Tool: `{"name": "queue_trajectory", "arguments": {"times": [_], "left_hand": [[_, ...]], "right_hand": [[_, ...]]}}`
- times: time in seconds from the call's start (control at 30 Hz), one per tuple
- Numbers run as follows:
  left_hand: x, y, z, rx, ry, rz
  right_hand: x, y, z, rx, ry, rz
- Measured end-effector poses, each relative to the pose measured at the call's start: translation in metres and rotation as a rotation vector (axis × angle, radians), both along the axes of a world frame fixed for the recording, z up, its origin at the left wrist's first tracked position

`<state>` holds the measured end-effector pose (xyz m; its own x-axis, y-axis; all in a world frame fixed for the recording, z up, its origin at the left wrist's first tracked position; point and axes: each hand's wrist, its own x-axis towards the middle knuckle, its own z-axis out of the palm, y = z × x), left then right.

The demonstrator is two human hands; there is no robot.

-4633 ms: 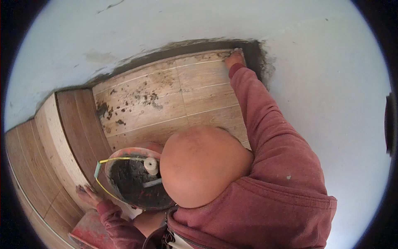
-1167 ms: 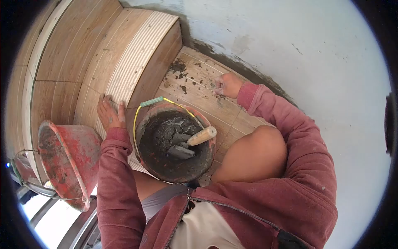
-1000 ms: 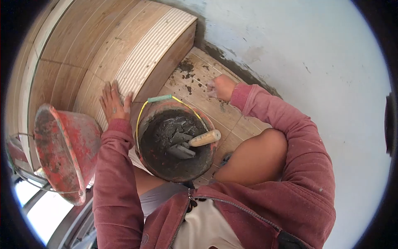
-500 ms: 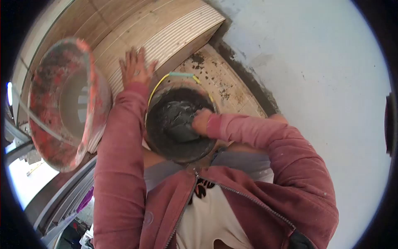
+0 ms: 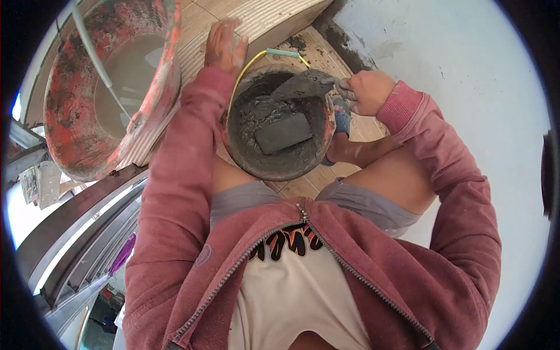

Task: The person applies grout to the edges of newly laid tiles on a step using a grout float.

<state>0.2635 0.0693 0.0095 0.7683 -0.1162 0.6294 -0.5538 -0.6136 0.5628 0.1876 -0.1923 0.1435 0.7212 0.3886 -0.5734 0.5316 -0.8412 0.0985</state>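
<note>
A round mortar bucket (image 5: 280, 169), crusted and wet grey inside, is sitting between the person's knees, a flat rectangular float (image 5: 284, 132) lying in the mix. The right hand (image 5: 368, 91) is closing fully around a trowel (image 5: 306, 85) loaded with mortar above the bucket's far rim. The left hand (image 5: 224, 45) is resting open, fingers spread, on the ribbed tile step (image 5: 265, 17). A red-stained empty bucket (image 5: 67, 122) is tilting alongside.

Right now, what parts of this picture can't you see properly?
Head view only:
- Trowel handle: wrapped inside the right hand; only the blade of the trowel shows.
- Bottom of the mortar bucket: buried under wet mortar.
- Left hand: fingertips nearly cut off by the top edge.
- Red bucket: far rim lost at the top edge.
- Feet: mostly hidden behind the mortar bucket.
</note>
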Motion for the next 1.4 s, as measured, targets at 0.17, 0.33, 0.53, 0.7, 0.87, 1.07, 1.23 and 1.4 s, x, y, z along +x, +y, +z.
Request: {"name": "queue_trajectory", "arguments": {"times": [0.17, 0.33, 0.53, 0.7, 0.87, 1.07, 1.23, 1.4], "left_hand": [[-0.099, -0.036, -0.014, -0.012, 0.527, -0.221], [-0.109, -0.064, -0.087, 0.538, 1.003, -0.405], [-0.120, -0.052, -0.030, 0.600, 0.575, -0.513], [-0.135, -0.005, 0.145, 0.000, 0.480, -0.440], [-0.182, 0.096, 0.202, -0.647, 0.133, 0.115], [-0.152, 0.202, 0.213, -0.829, 0.108, 0.356], [-0.128, 0.196, 0.201, -0.996, 0.379, 0.436], [-0.140, 0.188, 0.223, -0.766, 0.362, 0.548]], "right_hand": [[-0.007, -0.015, 0.052, 0.011, 0.137, -0.218], [0.008, -0.031, 0.077, 0.100, 0.013, -0.311], [0.017, -0.079, 0.082, 0.725, 0.050, -0.656], [0.025, -0.112, 0.089, 0.811, -0.024, -0.870], [0.028, -0.115, 0.084, 0.754, -0.089, -0.824], [0.031, -0.124, 0.080, 0.729, -0.055, -0.794], [0.013, -0.116, 0.054, 0.695, -0.156, -0.342], [-0.062, -0.039, 0.076, 0.193, 0.226, -0.300]]}}
